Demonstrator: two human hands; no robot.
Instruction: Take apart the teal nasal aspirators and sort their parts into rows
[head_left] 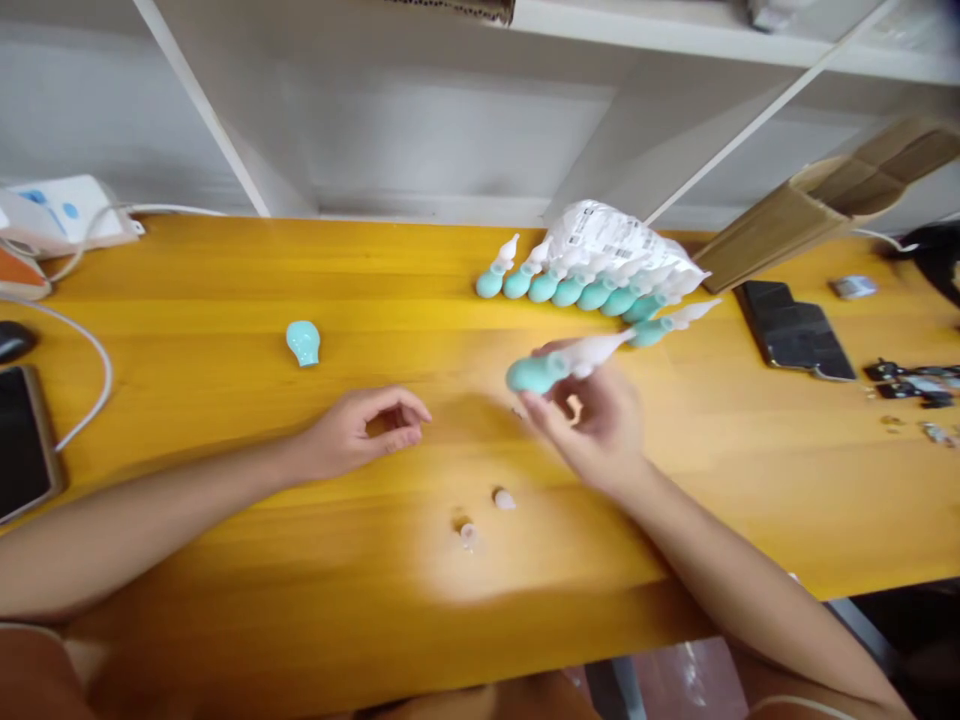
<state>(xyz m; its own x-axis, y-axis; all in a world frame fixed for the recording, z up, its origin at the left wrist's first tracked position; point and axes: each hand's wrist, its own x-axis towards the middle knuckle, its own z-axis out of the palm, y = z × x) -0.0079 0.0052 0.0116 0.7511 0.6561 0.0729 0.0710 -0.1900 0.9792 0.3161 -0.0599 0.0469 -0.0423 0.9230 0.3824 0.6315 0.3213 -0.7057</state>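
My right hand [600,425] grips a bulb syringe [536,375] with a teal bulb and a pale nozzle, holding it tilted above the table. My left hand [367,430] hovers left of it, fingers curved and slightly apart, with nothing visible in them. Beyond my right hand, a row of similar bulb syringes [568,291] lines the table. A loose teal bulb [303,341] lies by itself at the left. Two small pale nozzle parts, a pointed tip [505,499] and a translucent piece [467,535], rest on the near side.
Behind the row sits a white plastic package [615,235]. A brown paper bag [795,215] and dark phone-like devices [795,330] are at the right, with small black parts [911,383] beyond. A white cable [105,380] and a dark-screened device [26,440] occupy the left edge.
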